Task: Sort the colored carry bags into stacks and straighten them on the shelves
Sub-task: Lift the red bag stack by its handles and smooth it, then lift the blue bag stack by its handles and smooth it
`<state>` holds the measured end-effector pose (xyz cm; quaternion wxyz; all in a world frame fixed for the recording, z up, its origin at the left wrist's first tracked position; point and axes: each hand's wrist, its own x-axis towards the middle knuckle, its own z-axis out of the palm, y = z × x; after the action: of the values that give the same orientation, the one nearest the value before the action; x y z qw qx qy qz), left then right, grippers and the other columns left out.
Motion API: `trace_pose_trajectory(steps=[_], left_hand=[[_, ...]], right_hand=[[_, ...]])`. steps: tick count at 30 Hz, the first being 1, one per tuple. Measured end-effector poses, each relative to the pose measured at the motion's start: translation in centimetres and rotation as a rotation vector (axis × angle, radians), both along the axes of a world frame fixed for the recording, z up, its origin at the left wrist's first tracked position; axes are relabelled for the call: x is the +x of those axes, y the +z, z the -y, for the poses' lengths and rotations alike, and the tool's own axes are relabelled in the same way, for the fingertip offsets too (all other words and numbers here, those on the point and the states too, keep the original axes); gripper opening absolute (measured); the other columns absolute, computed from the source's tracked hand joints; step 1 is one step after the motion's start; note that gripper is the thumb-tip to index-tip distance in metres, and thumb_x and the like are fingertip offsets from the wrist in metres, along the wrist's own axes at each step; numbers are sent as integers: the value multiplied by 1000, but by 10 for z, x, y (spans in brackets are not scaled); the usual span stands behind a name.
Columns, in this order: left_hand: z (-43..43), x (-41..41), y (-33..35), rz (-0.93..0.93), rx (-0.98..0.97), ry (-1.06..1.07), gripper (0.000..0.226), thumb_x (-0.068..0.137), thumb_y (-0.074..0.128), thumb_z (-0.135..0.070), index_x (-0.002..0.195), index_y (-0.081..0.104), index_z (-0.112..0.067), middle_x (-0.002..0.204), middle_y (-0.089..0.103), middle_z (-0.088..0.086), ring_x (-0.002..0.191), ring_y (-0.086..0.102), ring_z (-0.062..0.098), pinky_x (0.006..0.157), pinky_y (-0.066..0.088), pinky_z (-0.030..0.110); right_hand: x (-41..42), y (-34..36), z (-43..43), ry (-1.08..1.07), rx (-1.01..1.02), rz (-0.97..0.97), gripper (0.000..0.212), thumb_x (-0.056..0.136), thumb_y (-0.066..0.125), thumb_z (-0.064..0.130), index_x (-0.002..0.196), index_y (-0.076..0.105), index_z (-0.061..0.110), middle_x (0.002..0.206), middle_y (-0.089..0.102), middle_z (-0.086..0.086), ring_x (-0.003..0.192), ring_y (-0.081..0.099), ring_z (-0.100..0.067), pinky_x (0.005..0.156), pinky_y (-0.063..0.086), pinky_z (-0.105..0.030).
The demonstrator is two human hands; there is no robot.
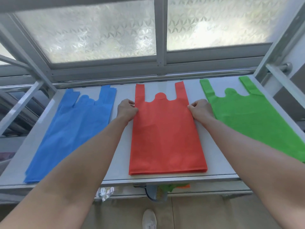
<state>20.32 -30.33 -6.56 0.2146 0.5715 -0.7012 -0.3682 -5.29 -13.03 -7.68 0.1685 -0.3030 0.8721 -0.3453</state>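
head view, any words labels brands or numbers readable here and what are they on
No text can be read anywhere.
The blue bag stack, red bag stack and green bag stack: plain, no print showing.
The clear wrapper under the shelf: dark marks, too blurred to read.
The white shoe: a faint mark, too small to read.

One head-worn view (wide-angle) looks forward and down, close over the shelf [123, 146], probably from standing height.
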Motion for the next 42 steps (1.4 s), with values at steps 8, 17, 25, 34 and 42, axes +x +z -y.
trace_pose_trajectory(steps=[8,17,25,34,42], left_hand=[[-4,-4,-3,5,-19,-12,34,89,67,-6,123,65,-10,105,65,2,100,63,20,80,48,27],[-23,12,11,132,-297,-189,50,95,65,-11,143,53,-3,140,56,15,130,54,29,110,44,38],[-113,90,79,389,-645,-454,73,95,60,-20,159,27,-3,168,23,13,155,24,29,120,34,45],[-165,241,120,529,-632,-362,79,96,59,-28,161,20,-5,172,12,13,158,17,30,120,33,46],[-114,371,99,540,-454,-256,76,104,50,-35,163,11,-7,173,1,12,160,7,26,125,24,45]], right_hand=[[0,7,0,-17,37,10,21,97,69,24,102,80,6,106,77,-16,103,71,-29,82,45,-27],[23,26,-10,70,89,-245,37,97,61,24,131,60,10,132,57,-16,125,51,-36,99,46,-42],[100,102,-77,345,88,-623,76,92,67,28,157,31,11,165,27,-16,152,25,-36,114,39,-55],[219,177,-110,502,56,-712,82,94,64,33,161,22,13,171,9,-15,159,6,-32,119,29,-56],[332,170,-58,538,171,-605,83,95,63,34,161,17,14,167,14,-17,156,8,-36,120,27,-56]])
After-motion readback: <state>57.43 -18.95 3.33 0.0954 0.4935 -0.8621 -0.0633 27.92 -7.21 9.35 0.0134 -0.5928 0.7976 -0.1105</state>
